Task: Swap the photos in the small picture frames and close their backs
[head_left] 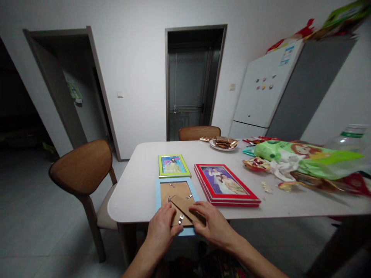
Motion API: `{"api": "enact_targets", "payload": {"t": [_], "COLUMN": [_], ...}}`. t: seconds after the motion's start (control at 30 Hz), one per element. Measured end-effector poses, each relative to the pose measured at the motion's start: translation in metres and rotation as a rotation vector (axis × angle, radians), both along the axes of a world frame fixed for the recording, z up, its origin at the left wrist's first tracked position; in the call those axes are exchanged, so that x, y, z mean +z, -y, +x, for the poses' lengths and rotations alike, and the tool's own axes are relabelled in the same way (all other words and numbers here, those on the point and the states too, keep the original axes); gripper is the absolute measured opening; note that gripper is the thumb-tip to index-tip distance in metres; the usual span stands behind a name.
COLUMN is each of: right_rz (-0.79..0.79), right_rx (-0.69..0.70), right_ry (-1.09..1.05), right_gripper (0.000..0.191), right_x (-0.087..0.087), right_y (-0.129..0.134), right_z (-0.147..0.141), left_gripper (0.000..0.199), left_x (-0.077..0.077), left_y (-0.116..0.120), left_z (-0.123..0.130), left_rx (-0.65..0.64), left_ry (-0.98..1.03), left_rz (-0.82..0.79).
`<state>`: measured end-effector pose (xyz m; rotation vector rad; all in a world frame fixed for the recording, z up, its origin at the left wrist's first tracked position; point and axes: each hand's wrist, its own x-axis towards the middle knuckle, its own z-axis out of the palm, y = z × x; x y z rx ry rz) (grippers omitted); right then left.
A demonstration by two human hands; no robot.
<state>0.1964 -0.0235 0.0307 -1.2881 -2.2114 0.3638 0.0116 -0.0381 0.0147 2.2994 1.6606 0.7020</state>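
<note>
A light blue frame (pixel 158 193) lies face down at the table's front edge, its brown backing board (pixel 168 189) and small metal clips showing. My left hand (pixel 162 224) rests on the lower left part of the frame, fingers bent and thumb near a clip, holding the frame's edge. Over the backing, my right hand (pixel 213 224) has its fingers and thumb closed on the brown stand flap (pixel 183 204). Just behind is a green frame (pixel 174 166) with a picture facing up. Stacked red frames (pixel 226 185) lie to the right, the top one showing a picture.
On the white table (pixel 130 185) are a plate (pixel 223 146) of gold packets, a cut pomegranate (pixel 257 163), crumpled tissue and a green bag (pixel 307 154). A wooden chair (pixel 82 166) stands at the left, another (pixel 199 133) behind the table.
</note>
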Motion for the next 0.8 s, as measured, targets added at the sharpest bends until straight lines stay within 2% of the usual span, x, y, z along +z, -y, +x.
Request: {"api": "enact_targets", "payload": {"t": [0.2, 0.33, 0.5, 0.67, 0.8], "right_rz": [0.030, 0.070, 0.081, 0.097, 0.080], "right_rx": [-0.020, -0.027, -0.041, -0.177, -0.180], "right_ry": [0.053, 0.101, 0.183, 0.336, 0.352], "right_gripper": [0.035, 0.032, 0.029, 0.028, 0.024], "right_x": [-0.011, -0.019, -0.016, -0.012, -0.016], "right_y": [-0.003, -0.007, -0.024, -0.047, -0.055], "right_z": [0.001, 0.001, -0.001, -0.009, -0.012], "left_gripper": [0.038, 0.043, 0.050, 0.036, 0.034], "left_x": [0.002, -0.002, -0.008, -0.008, -0.010], "left_y": [0.001, 0.001, 0.005, 0.008, 0.007], "left_z": [-0.003, -0.006, -0.012, -0.012, -0.011], "left_rx": [-0.021, -0.055, -0.086, -0.091, -0.080], "left_ry": [-0.036, -0.072, -0.064, -0.036, -0.017], "left_rz": [-0.004, 0.022, 0.042, 0.054, 0.076]}}
